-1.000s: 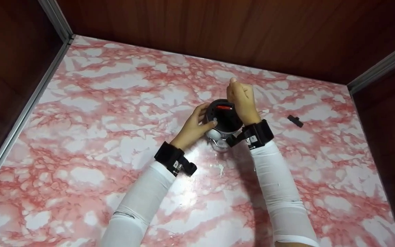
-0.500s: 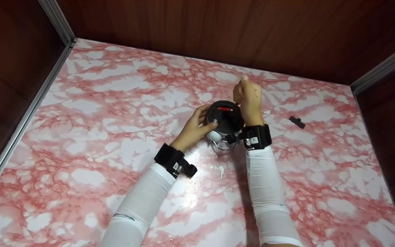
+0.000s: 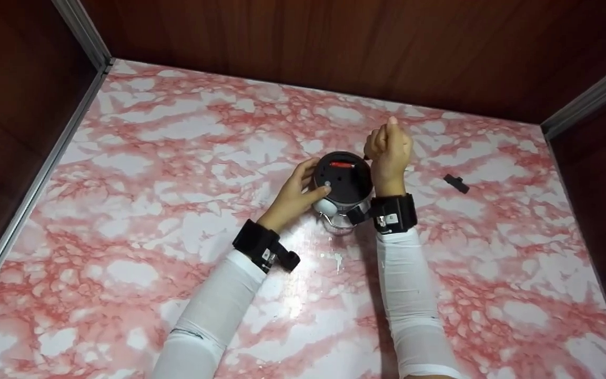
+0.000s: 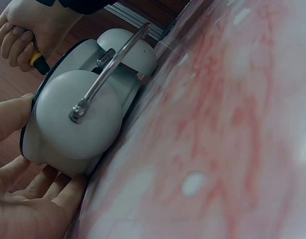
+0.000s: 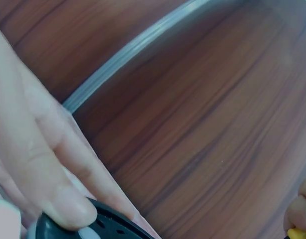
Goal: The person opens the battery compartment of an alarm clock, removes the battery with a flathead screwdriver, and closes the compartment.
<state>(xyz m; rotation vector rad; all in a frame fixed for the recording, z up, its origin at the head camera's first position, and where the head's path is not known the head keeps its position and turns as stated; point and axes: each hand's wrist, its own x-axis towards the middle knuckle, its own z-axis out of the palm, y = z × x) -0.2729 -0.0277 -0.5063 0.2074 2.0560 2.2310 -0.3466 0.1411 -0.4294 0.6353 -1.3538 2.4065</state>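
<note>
No text, label, brand, number or sign can be read anywhere.

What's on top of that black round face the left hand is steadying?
On the black round face a red strip lies near the far edge, with a few small holes. The left hand thumb covers part of the near-left rim; the right hand hides the right edge.

place: recording booth | marble-print tabletop [image 3: 177,158] | wooden walls [image 3: 334,42]
</note>
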